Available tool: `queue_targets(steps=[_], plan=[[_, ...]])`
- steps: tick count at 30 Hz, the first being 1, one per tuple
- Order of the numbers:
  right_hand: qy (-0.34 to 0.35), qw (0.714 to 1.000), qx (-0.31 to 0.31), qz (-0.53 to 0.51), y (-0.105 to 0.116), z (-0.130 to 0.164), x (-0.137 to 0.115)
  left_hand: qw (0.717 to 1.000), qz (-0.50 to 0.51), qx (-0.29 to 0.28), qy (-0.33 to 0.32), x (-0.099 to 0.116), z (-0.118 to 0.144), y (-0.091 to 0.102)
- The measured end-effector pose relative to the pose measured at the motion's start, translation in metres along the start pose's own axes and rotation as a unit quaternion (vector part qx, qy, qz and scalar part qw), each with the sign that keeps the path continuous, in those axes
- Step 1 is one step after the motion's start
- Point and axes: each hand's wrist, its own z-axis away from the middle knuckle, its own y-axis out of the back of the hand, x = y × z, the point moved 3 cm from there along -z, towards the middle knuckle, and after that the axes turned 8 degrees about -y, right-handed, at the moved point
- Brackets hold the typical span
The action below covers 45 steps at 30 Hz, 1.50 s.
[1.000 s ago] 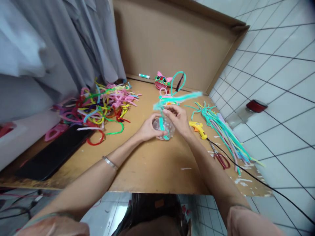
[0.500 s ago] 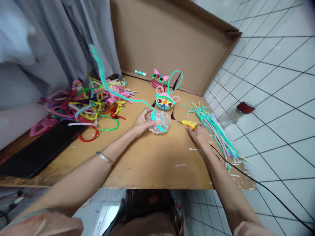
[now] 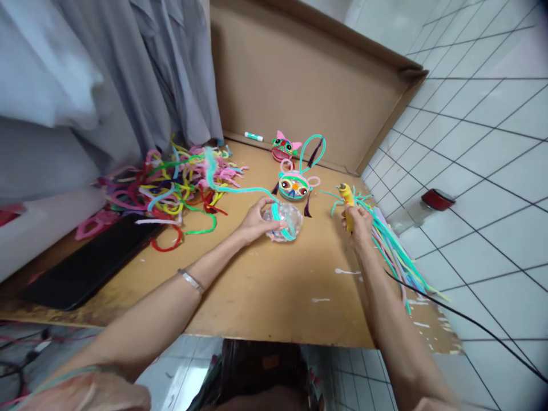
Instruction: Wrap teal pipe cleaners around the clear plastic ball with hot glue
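Note:
My left hand (image 3: 256,221) is closed around a clear plastic ball (image 3: 295,221). A turquoise pipe cleaner (image 3: 244,189) wraps over the ball, and its long free end stretches off to the left above the table. My right hand (image 3: 359,224) grips a yellow hot glue gun (image 3: 347,200), its nozzle pointing up and away from me. Just beyond the ball sits a decorated ball with a face (image 3: 294,186), with pink ring ears, a turquoise loop and dark tassels. Behind it lies a smaller face ornament (image 3: 283,149) with pink pointed ears.
A tangled heap of coloured pipe cleaners (image 3: 184,185) lies left, beside a black flat panel (image 3: 92,265). Straight pipe cleaners (image 3: 396,248) are bundled at right, near a jar with a red lid (image 3: 437,200). A black cord (image 3: 462,319) trails right. A marker (image 3: 254,136) lies by the cardboard (image 3: 308,80).
My right hand has picked the glue gun up off the table and turned its nozzle upward. The pipe cleaner's free end has swung lower. My left hand still holds the ball.

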Motion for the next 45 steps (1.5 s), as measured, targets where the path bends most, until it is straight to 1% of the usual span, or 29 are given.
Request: queue_targets(steps=[2, 4, 5, 7, 9, 10, 12, 15, 18, 22, 27, 31, 38, 45], plan=[[0.034, 0.998, -0.034, -0.03, -0.011, 0.003, -0.018, 1.0, 0.015, -0.013, -0.005, 0.005, 0.001, -0.002], [0.089, 0.995, -0.04, -0.033, -0.022, 0.008, -0.035, 1.0, 0.017, -0.005, -0.017, 0.008, 0.002, -0.002], [0.122, 0.992, -0.027, -0.02, -0.027, 0.011, -0.041, 1.0, 0.02, -0.01, -0.013, 0.009, 0.003, -0.002], [0.193, 0.981, 0.018, 0.025, -0.034, 0.017, -0.051, 0.999, 0.033, -0.022, 0.0, 0.007, 0.003, -0.002], [0.261, 0.961, 0.057, 0.076, -0.04, 0.022, -0.055, 0.999, 0.023, -0.029, 0.006, 0.003, 0.003, -0.001], [0.292, 0.949, 0.066, 0.099, -0.041, 0.024, -0.055, 0.999, 0.011, -0.034, 0.006, 0.002, 0.002, -0.001], [0.346, 0.925, 0.069, 0.139, -0.042, 0.027, -0.054, 0.999, -0.016, -0.039, -0.008, 0.001, 0.001, 0.001], [0.398, 0.896, 0.076, 0.183, -0.036, 0.032, -0.049, 0.997, -0.051, -0.044, -0.033, 0.002, 0.001, 0.001], [0.412, 0.884, 0.095, 0.197, -0.027, 0.037, -0.045, 0.996, -0.051, -0.063, -0.032, 0.0, 0.002, 0.001], [0.412, 0.885, 0.104, 0.188, -0.022, 0.045, -0.046, 0.994, -0.046, -0.091, -0.041, -0.003, 0.004, 0.0], [0.424, 0.876, 0.11, 0.2, -0.021, 0.051, -0.048, 0.993, -0.054, -0.096, -0.047, 0.004, 0.005, -0.004], [0.432, 0.87, 0.113, 0.209, -0.021, 0.051, -0.046, 0.992, -0.056, -0.095, -0.064, 0.008, 0.006, -0.006], [0.423, 0.875, 0.099, 0.215, -0.02, 0.051, -0.046, 0.988, -0.069, -0.112, -0.082, -0.005, 0.003, -0.001], [0.416, 0.881, 0.091, 0.206, -0.02, 0.051, -0.045, 0.99, -0.061, -0.098, -0.079, 0.002, 0.005, -0.006]])
